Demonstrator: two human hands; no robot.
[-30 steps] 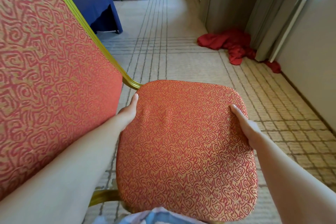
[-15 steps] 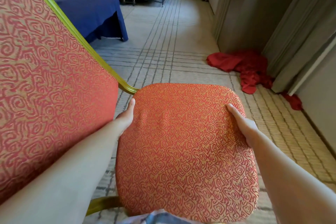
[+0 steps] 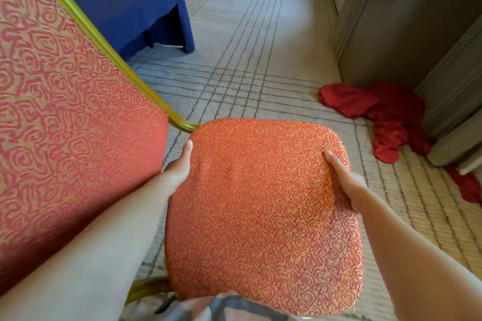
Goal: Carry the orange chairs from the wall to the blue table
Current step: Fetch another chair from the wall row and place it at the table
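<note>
The left hand (image 3: pixel 180 167) and right hand (image 3: pixel 344 180) are gripping the chair (image 3: pixel 260 216) by its seat edges at frame centre, and its tall, view-blocking back is likely risking clipping the blue table (image 3: pixel 125 8) at upper left.

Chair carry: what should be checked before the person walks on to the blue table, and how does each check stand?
1. Grip of left hand on the seat, left edge, thumb on top: ok.
2. Grip of right hand on its right edge, thumb on top: ok.
3. Sight of blue table, ahead to the left: ok.
4. Obstacles on the carpet between seat and blue table: none shows, ok.
5. Clearance from red cloth, lying on the carpet to the right, off that line: ok.
6. Clearance of legs from the carpet: cannot tell, hidden under the seat.
</note>
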